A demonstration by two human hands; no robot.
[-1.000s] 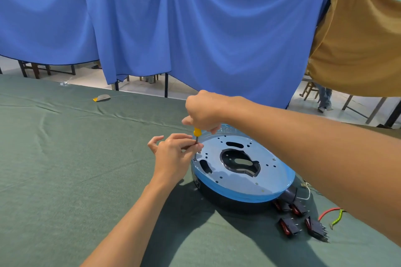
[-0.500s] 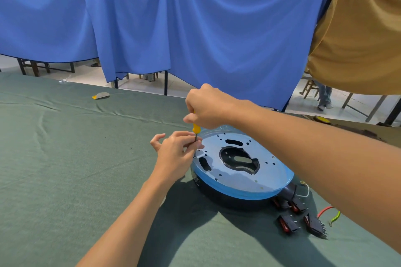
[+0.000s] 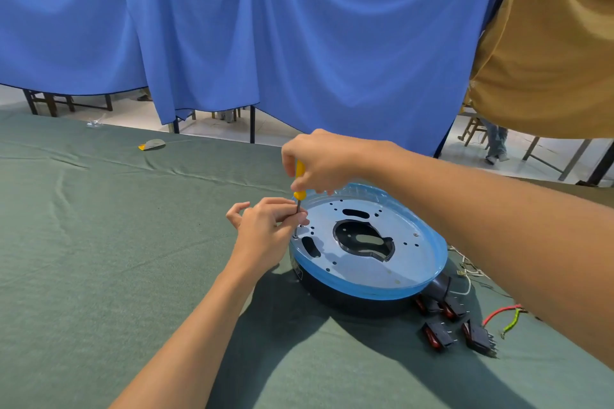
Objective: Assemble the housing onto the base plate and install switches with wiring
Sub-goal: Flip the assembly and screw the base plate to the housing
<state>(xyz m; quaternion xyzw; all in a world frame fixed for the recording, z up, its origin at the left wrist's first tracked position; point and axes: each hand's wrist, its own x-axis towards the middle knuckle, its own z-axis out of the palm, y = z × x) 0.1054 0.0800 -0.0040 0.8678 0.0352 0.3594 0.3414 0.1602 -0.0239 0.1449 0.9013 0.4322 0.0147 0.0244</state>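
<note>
Gripping a yellow-handled screwdriver [image 3: 300,176] upright in the right hand [image 3: 320,161] — tip at a base plate [image 3: 403,264] hole. Pinching its shaft with the left hand [image 3: 264,229], likely to steady it.

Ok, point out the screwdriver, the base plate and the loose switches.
screwdriver [image 3: 299,173], head view, on its yellow handle.
base plate [image 3: 365,276], head view, bare metal below the big cutout.
loose switches [image 3: 438,335], head view, body of one on the cloth.

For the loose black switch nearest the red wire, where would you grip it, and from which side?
Probably pinch the switch across its black body, coming from above: it lies on the cloth, red rocker at one end, metal prongs at the other.
</note>
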